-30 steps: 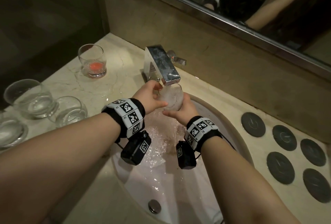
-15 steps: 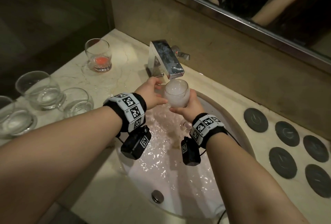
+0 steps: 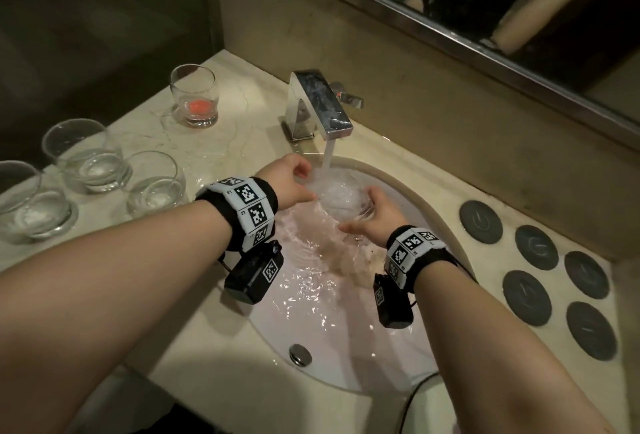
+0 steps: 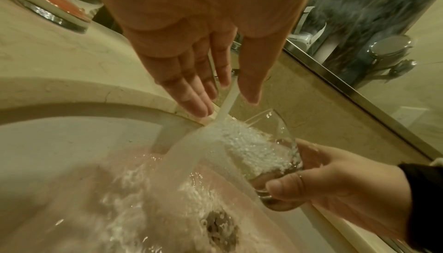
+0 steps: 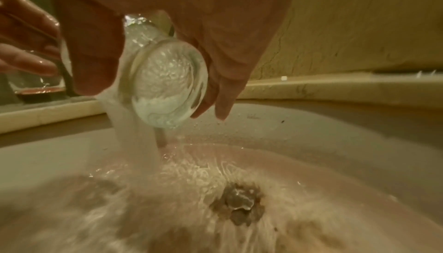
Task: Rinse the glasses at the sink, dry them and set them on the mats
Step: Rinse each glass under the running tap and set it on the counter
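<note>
A clear round glass [image 3: 341,196] [image 4: 266,151] [image 5: 165,84] is tipped on its side under the running tap [image 3: 320,104], foaming water spilling from it into the white basin [image 3: 346,347]. My right hand [image 3: 375,217] [image 4: 335,187] [image 5: 167,52] grips its base, thumb on one side and fingers on the other. The left hand [image 3: 294,180] [image 4: 215,90] hovers just left of the glass with straight fingers beside the stream, holding nothing. Several dark round mats [image 3: 533,246] lie on the counter to the right.
On the marble counter [image 3: 225,114] left of the basin stand three clear glasses [image 3: 86,156] holding water and one glass with red residue [image 3: 194,99]. A mirror [image 3: 485,0] runs along the wall behind. The drain [image 5: 237,206] sits under pinkish water.
The glass has dropped lower and tilted onto its side under the stream. My left hand has come off it and opened; the right hand keeps hold.
</note>
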The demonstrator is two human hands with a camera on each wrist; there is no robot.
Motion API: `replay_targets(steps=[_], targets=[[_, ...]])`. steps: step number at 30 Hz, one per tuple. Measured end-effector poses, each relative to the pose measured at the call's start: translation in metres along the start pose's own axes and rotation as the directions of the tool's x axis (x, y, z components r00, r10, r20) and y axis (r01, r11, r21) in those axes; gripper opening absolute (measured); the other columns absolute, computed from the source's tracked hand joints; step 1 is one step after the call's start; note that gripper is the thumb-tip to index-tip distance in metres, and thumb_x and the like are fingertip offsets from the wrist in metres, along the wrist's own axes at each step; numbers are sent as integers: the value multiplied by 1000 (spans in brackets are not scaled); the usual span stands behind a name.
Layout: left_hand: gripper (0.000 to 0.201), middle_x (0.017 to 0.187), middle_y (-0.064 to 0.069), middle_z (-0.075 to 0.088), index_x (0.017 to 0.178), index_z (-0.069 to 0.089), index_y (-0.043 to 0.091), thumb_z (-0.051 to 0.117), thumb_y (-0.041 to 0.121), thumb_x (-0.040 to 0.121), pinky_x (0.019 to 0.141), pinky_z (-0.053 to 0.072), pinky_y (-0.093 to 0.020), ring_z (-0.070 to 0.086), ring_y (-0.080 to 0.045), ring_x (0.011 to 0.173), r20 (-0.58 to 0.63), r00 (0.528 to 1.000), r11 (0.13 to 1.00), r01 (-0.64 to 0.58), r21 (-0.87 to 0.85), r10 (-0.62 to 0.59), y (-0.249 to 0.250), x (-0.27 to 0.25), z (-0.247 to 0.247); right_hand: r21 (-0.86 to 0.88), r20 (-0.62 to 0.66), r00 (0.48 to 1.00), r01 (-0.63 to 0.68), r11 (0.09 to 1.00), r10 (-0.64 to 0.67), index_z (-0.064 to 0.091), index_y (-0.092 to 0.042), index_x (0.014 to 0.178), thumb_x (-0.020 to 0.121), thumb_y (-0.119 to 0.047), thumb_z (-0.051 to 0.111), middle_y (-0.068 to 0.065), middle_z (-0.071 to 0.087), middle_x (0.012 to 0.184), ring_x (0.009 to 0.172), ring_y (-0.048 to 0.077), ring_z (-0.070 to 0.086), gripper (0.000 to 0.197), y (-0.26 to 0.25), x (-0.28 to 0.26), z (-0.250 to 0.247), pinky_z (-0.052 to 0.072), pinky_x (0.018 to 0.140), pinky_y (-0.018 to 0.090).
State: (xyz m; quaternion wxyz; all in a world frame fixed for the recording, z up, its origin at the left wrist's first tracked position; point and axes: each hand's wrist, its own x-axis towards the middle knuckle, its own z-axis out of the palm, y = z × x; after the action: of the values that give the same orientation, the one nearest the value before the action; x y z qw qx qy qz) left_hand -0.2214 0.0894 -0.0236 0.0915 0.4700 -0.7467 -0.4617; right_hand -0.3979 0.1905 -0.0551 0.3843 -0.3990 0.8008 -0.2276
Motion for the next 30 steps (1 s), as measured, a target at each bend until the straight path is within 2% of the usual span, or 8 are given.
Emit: replay_targets(steps=[5,9,12,14,18,21,24,30], targets=[[39,104,6,56,116,55,15,71,20,81,75,40,-20,52,-11,88,-32,999,999,-36,-7,36,5,-21,1,-441,-24,996,64,895,-83,40,-24,137,68,-36,83,3,47,131,114,23,53,82,-16,-24,-19,46,95,35],[24,95,3,60,102,57,16,70,13,82,61,42,-14,52,-3,72,-49,996,989,-85,-119,79,5,-43,5,-847,-23,985,70,527,-169,39,-26,139,76,-29,70,4,41,131,117,28,46,70,-42,-49,-28,43,95,39],[22,95,1,60,100,55,15,69,12,83,63,44,-16,53,-7,75,-34,994,982,-104,-159,100,4,-61,4,-968,22,967,85,238,-255,42,-25,135,80,-23,65,6,41,127,116,29,42,59,-61,-70,-26,36,98,40],[24,91,3,59,105,57,10,68,11,83,65,45,-19,54,-11,80,-31,995,976,-99,-195,95,4,-73,2,-984,38,960,84,156,-277,42,-25,136,83,-23,64,6,41,128,120,29,41,57,-71,-83,-23,33,101,40],[29,88,2,55,111,55,8,66,15,85,70,50,-25,56,-17,88,-9,997,955,-73,-287,74,3,-102,-7,-954,-39,960,47,295,-278,41,-28,138,81,-22,64,6,43,126,119,29,42,62,-83,-110,-15,35,99,39],[32,93,1,55,115,55,7,63,23,88,76,51,-29,57,-17,90,21,996,940,-75,-333,87,-4,-129,-18,-761,-142,971,17,649,-192,39,-34,140,74,-28,75,2,45,129,118,26,48,75,-87,-134,-1,41,99,40],[28,101,0,55,114,58,10,60,25,90,74,50,-24,55,-15,93,43,994,932,-75,-354,97,-12,-160,-32,-333,-181,970,96,938,-163,44,-29,138,65,-25,85,-3,52,129,117,20,54,83,-89,-157,28,47,99,41],[10,90,7,61,98,65,21,58,23,91,48,43,-12,56,-8,64,-25,977,952,-214,-218,213,-39,-219,-73,-61,-172,950,255,965,-262,43,-27,136,66,-24,86,-3,55,123,114,18,54,81,-107,-186,102,44,102,40]])
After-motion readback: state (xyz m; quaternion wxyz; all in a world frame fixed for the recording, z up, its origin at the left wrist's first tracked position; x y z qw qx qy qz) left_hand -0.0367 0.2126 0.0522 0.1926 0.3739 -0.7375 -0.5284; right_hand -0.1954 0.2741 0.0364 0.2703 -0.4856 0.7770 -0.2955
